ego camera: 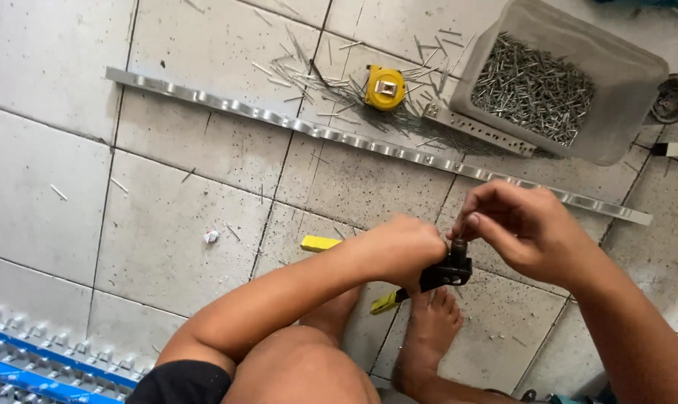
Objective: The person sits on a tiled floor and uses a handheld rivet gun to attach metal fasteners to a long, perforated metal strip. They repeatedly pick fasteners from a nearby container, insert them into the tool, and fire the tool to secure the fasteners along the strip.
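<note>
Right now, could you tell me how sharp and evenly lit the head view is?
Head view: even, soft daylight with faint shadows; the hands, left hand and right hand, and the rivet tool look sharp; mild glare on the long metal strip; straight tile lines bow slightly toward the edges.

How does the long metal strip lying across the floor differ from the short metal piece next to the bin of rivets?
The long metal strip runs across several floor tiles, while the short perforated piece spans only part of one. The long strip lies in the open; the short piece rests against the grey bin. The long strip shows evenly spaced notches, the short piece rows of small holes. Both are silvery metal, lie flat on the tiles, and neither hand touches them.
</note>
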